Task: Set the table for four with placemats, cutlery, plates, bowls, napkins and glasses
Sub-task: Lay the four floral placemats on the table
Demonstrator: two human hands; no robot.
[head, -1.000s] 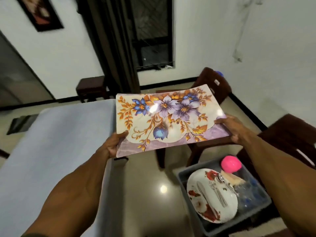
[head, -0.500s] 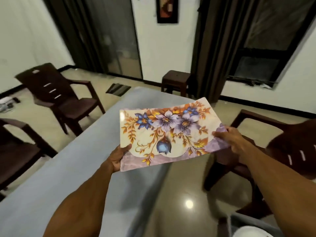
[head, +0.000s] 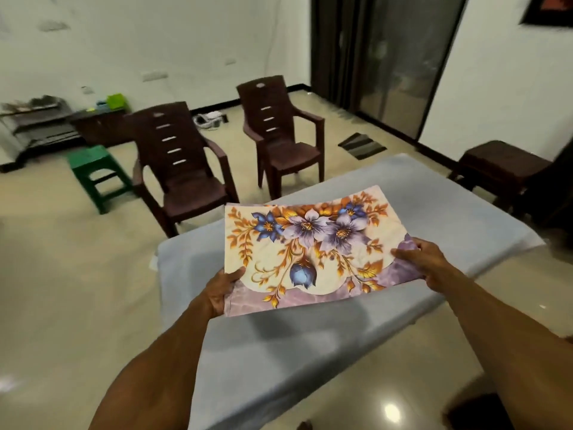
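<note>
A floral placemat (head: 313,243), cream and purple with blue and violet flowers, hangs flat a little above the table (head: 310,342), which is covered with a pale blue-grey cloth. My left hand (head: 221,290) grips the mat's near left corner, thumb on top. My right hand (head: 421,259) grips its near right edge, also thumb on top. The mat casts a shadow on the cloth below it.
Two dark brown plastic chairs (head: 183,169) (head: 285,138) stand on the floor beyond the table's far left side. A green stool (head: 96,172) is further left. A dark brown stool (head: 496,169) stands off the table's far right corner. A low cabinet (head: 99,125) lines the back wall.
My view has swung left, from the grey bin of dishes on the floor to the table. Both hands have carried the placemat over the tablecloth, their grip unchanged.
</note>
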